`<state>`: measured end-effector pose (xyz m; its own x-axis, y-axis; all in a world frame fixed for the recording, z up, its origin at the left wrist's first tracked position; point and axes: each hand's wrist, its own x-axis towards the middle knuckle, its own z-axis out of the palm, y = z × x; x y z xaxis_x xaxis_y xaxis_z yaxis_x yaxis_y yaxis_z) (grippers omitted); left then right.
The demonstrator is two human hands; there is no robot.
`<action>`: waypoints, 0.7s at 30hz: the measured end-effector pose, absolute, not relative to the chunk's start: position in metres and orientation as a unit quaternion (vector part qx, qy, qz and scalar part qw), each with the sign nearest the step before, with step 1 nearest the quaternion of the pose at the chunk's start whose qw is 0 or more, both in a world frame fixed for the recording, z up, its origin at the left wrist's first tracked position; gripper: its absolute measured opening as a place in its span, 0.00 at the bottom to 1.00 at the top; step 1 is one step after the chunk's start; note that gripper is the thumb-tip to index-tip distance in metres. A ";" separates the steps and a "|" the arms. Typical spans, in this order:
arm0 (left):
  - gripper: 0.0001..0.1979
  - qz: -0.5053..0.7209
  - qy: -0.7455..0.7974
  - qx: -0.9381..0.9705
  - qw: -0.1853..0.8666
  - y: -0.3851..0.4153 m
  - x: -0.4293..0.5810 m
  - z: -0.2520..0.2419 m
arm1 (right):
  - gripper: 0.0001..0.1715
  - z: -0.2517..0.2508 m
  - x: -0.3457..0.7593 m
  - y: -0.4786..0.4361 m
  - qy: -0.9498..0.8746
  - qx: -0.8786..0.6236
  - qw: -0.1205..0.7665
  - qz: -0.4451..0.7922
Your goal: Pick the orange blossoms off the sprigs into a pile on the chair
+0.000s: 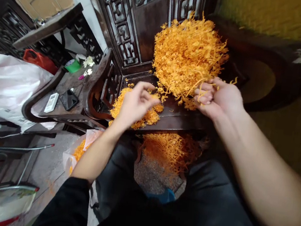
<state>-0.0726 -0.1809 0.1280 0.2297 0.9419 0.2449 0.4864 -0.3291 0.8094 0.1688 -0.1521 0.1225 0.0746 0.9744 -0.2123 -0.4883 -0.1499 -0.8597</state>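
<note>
- Dark carved wooden furniture fills the view; a dark tabletop (178, 114) stands against a carved wooden panel (142, 17), with a yellow-green wall off to the right.
- Large heap of orange plastic sprigs (187, 54) sits at the back of the tabletop, leaning on the panel. It is by far the biggest mass in sight; judged from that, most of the sorting is not yet done.
- Small pile (139, 111) of the same orange sprigs lies at the tabletop's front left edge, under the left hand. Looks like the finished portion, and it is modest.
- More orange sprigs (170, 150) lie lower down, below the tabletop edge near the lap; whether in a container, cannot tell.
- Left hand (136, 103): fingers drawn together, pinching what seems a small orange bit just above the small pile.
- Right hand (217, 98): fingers curled closed on a few thin orange strands (204, 85), touching the foot of the large heap.
- Plastic bag (81, 151) with orange pieces inside sits on the floor at left.
- Side table at left carries a phone (68, 99), a white remote (51, 102) and small white flowers (89, 62).
</note>
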 end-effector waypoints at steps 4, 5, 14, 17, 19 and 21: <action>0.04 0.284 0.595 0.746 0.088 -0.111 -0.117 0.088 | 0.22 0.120 0.164 -0.162 -0.186 -0.387 0.551 0.716; 0.05 0.251 0.606 0.752 0.071 -0.100 -0.125 0.078 | 0.22 0.121 0.161 -0.164 -0.180 -0.379 0.548 0.724; 0.16 0.249 0.616 0.747 0.028 -0.113 -0.124 0.093 | 0.18 0.132 0.163 -0.176 -0.203 -0.323 0.598 0.704; 0.32 0.342 0.574 0.690 0.279 -0.144 -0.094 0.114 | 0.19 0.143 0.153 -0.190 -0.289 -0.289 0.663 0.627; 0.40 0.318 0.509 0.621 0.503 -0.163 -0.076 0.122 | 0.21 0.146 0.143 -0.200 -0.362 -0.275 0.667 0.590; 0.41 0.320 0.438 0.555 0.630 -0.173 -0.064 0.125 | 0.22 0.143 0.134 -0.207 -0.458 -0.281 0.633 0.558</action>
<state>-0.0639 -0.1732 0.1249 0.4112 0.8900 -0.1970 0.0837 0.1784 0.9804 0.1335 -0.2066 0.1429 -0.0411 0.9633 0.2654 -0.4478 0.2197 -0.8667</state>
